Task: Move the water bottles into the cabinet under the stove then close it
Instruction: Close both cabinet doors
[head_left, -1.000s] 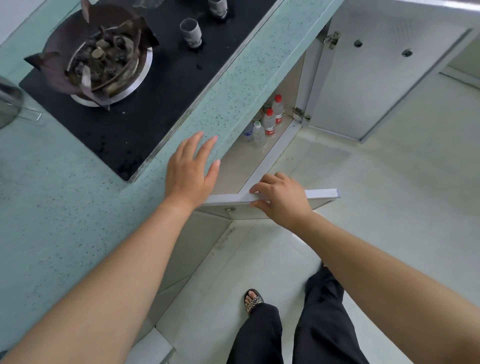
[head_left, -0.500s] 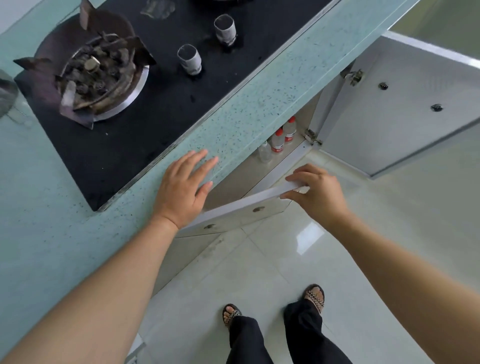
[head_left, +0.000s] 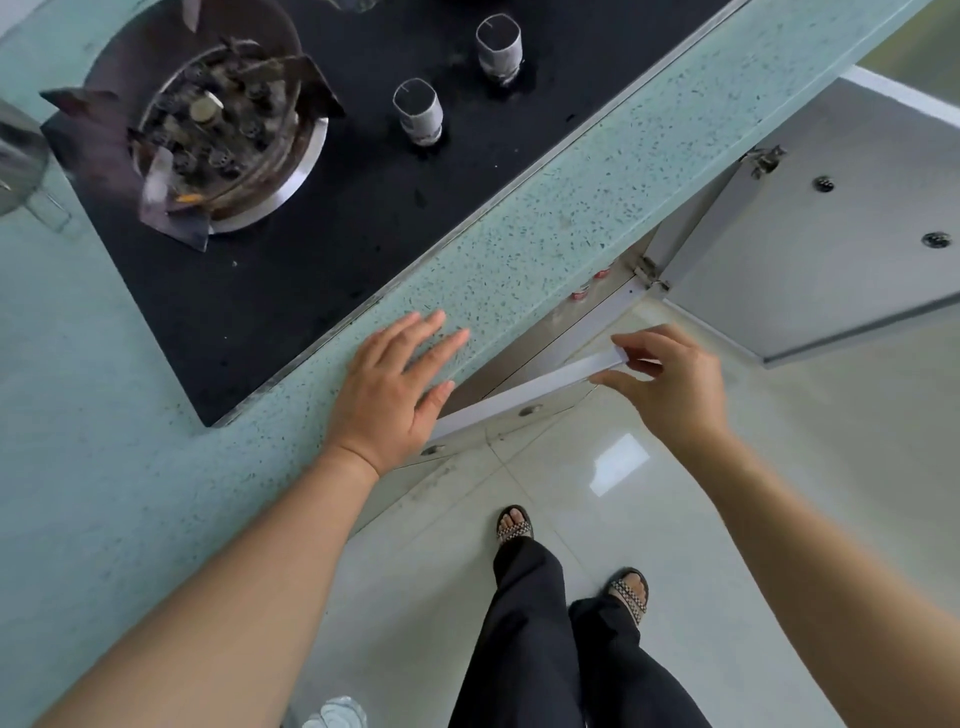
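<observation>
The cabinet under the stove has two white doors. The left door (head_left: 524, 392) stands nearly shut, and my right hand (head_left: 670, 382) pinches its free top corner between thumb and fingers. My left hand (head_left: 397, 387) lies flat and open on the pale green counter edge (head_left: 545, 244) above that door. The right door (head_left: 810, 244) hangs wide open. Inside the cabinet only the red caps of water bottles (head_left: 589, 285) peek out below the counter edge; the rest of them is hidden.
A black glass stove top (head_left: 311, 228) with a burner (head_left: 213, 140) and two knobs (head_left: 418, 111) sits on the counter. My sandalled feet (head_left: 514, 525) stand on the glossy tiled floor. A clear plastic object (head_left: 335, 714) lies at the bottom edge.
The left door has swung further toward the cabinet with my right hand on its corner. The view has shifted so the bottles are almost hidden. My left hand stays on the counter.
</observation>
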